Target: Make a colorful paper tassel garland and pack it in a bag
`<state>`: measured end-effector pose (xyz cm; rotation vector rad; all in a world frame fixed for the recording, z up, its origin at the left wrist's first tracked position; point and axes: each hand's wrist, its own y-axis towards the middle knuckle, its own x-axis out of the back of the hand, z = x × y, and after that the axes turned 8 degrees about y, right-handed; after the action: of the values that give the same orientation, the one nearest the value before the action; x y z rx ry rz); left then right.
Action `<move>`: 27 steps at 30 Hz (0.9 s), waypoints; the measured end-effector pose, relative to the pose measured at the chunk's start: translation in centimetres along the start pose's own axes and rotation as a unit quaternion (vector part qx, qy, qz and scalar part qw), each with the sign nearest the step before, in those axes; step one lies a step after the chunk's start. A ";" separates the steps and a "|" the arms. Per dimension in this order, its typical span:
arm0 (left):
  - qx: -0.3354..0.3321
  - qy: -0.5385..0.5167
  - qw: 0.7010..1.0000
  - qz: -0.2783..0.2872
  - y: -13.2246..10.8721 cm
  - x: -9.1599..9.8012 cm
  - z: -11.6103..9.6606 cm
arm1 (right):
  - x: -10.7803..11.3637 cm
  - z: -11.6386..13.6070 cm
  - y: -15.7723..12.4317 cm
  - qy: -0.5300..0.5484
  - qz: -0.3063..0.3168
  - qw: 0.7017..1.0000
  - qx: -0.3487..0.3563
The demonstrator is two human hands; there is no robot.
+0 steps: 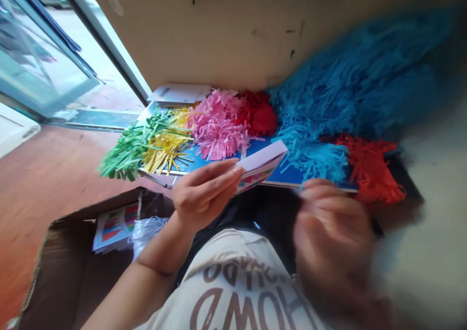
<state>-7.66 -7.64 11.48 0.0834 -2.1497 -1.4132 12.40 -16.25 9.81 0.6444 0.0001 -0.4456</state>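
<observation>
My left hand (207, 191) is closed on a folded card (264, 162) with a white upper face and a colourful printed side, held tilted over the near edge of a blue table (288, 175). To the right of the card, my right hand (330, 213) is raised and smeared by motion, its fingers bent; what it holds, if anything, is too blurred to tell. Behind the hands lie fringed paper bunches: green (127, 147), yellow (164, 150), pink (221, 125), dark red (259, 113), light blue (321, 159) and red-orange (375, 167).
An open cardboard box (62, 266) at the lower left holds printed cards (115, 228) and white string (146, 232). A large blue fringed heap (361, 82) rises at the back right against the wall. White flat packs (182, 94) lie by the wall, near a glass door (47, 62).
</observation>
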 end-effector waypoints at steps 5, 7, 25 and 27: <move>-0.029 0.037 0.999 -0.004 -1.6 -1.0 -1.4 | -5.6 -0.7 -0.1 0.223 -0.082 0.958 -0.159; -0.038 0.041 0.998 -0.005 -2.0 -1.2 -1.5 | -6.3 -1.2 0.1 0.260 -0.118 0.933 -0.217; -0.060 0.058 0.996 0.012 -2.8 -2.0 -1.8 | -6.3 -1.5 0.5 0.237 -0.163 0.910 -0.298; -0.058 0.068 0.996 0.016 -2.9 -1.9 -2.0 | -6.1 -1.4 0.4 0.231 -0.160 0.913 -0.295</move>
<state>-5.81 -9.92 8.75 0.0984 -1.9470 -1.4685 7.18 -12.70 9.78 0.1319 0.6782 -0.5655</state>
